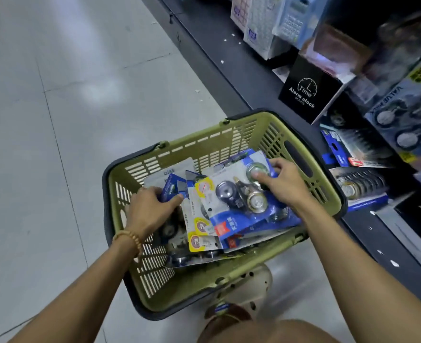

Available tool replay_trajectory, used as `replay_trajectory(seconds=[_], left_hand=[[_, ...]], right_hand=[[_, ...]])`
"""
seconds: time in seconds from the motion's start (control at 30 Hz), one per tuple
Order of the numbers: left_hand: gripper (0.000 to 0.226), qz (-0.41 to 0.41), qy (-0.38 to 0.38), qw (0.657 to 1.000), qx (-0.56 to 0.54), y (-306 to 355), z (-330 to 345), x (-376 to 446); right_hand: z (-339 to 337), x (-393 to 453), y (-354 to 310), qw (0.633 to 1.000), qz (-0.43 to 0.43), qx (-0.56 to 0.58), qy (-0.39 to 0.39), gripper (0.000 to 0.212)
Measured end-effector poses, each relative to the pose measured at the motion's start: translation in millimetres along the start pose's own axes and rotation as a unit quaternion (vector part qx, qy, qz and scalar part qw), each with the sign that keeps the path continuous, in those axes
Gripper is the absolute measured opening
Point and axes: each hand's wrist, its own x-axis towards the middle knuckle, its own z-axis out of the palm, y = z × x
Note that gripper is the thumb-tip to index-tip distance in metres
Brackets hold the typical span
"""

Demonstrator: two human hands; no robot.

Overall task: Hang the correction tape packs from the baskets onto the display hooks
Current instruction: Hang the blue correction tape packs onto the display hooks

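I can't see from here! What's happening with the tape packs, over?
Left hand grips packs. Right hand pinches top blue pack. All inside green basket. Nothing blocking.

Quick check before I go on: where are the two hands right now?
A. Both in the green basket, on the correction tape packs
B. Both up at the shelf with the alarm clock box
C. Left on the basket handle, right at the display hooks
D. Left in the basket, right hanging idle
A: the left hand grips packs at the left of the green basket, and the right hand pinches the top correction tape pack.
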Motion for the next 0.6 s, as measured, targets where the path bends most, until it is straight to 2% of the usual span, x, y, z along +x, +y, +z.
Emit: replay_trajectory(seconds=[0.07,0.13,0.23,0.37,0.5,0.6], left_hand=[[0.041,0.0,-0.031,0.999,-0.009,3.3,3.1,-3.7],[0.053,-0.012,-0.087,0.994,-0.071,10.5,9.5,-10.0],[0.077,-0.035,-0.115,0.986,-0.118,24.3,21.7,-15.9],[0.089,-0.085,-0.124,0.976,-0.16,32.2,24.9,-3.6],[0.073,-0.073,-0.156,0.967,-0.188,25.9,21.3,-1.9],[0.065,-0.061,-0.155,0.969,-0.18,27.5,16.4,-7.5]], right_hand=[[-2.1,3.5,1.4,0.998,-0.004,0.006,0.068,0.032],[-7.8,4.7,4.1,0.993,0.002,0.019,0.118,0.033],[-13.5,1.2,13.1,0.99,0.045,0.057,0.122,0.032],[-11.5,-7.5,25.7,0.984,0.07,0.097,0.135,0.035],[-11.0,-10.7,24.2,0.975,0.086,0.151,0.142,0.034],[-8.3,-12.2,21.5,0.963,0.106,0.207,0.135,0.019]])
